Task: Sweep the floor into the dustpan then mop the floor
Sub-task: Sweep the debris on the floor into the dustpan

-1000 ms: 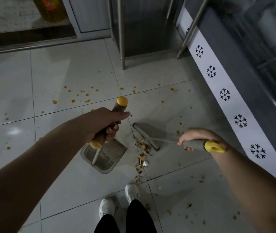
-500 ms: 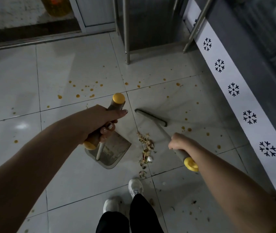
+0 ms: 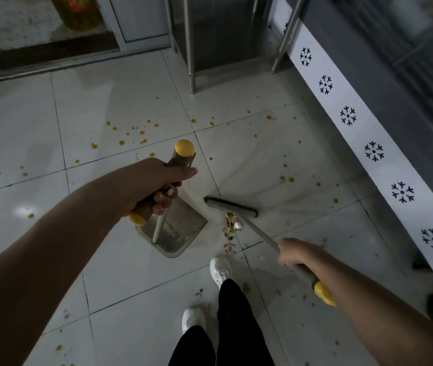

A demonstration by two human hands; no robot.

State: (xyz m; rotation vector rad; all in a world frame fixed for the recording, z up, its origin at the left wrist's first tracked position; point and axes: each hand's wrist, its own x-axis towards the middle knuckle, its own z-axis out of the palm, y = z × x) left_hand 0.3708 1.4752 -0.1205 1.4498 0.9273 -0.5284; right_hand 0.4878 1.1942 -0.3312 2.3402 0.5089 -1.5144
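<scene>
two tools held at once: clamping the dustpan [image 3: 183, 233] handle in the left grip [image 3: 154, 186] to pin the pan on the floor [image 3: 104, 260] just beside the scraps [image 3: 230, 224], wrapping the right grip [image 3: 296, 252] round the broom [image 3: 236, 208], head against the pile, probably to rake it in.

Floor [image 3: 51, 114]: pale glossy tiles with dark grout lines. Orange droplets [image 3: 121, 142] are scattered widely. The dustpan [image 3: 183, 233] sits on the tile. The broom [image 3: 232, 206] has its head down just beside it, and the debris pile [image 3: 230, 225] lies against that head. White shoes [image 3: 220, 268] stand near.
</scene>
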